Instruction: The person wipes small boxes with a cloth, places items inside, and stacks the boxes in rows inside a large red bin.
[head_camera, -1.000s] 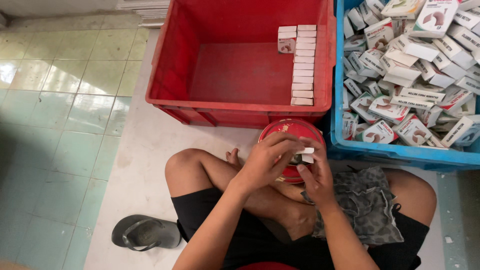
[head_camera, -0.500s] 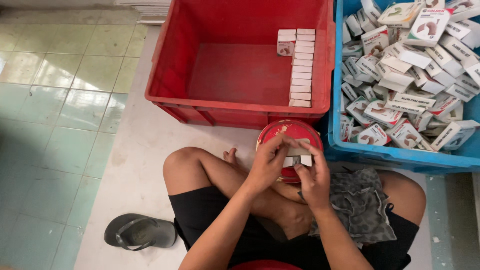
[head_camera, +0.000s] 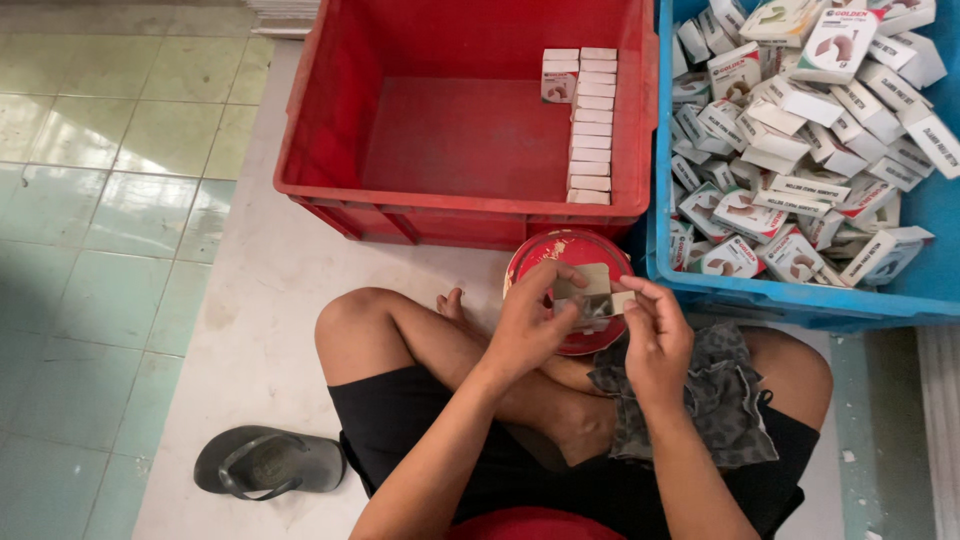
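red crate (head_camera: 330, 150), blue crate (head_camera: 800, 298), camouflage cloth (head_camera: 715, 400)

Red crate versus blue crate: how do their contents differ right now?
The red crate holds few small boxes, stacked in a neat row by its right wall, its floor mostly bare. The blue crate is heaped with many boxes lying jumbled at all angles. Both are open plastic crates holding similar white cartons, side by side on the floor.

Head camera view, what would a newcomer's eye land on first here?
Probably the blue plastic crate at upper right, heaped with jumbled small white cartons. Beside it, a big red plastic crate holds one neat row of cartons. Below, the left hand and right hand hold a small open carton over a round red tin.
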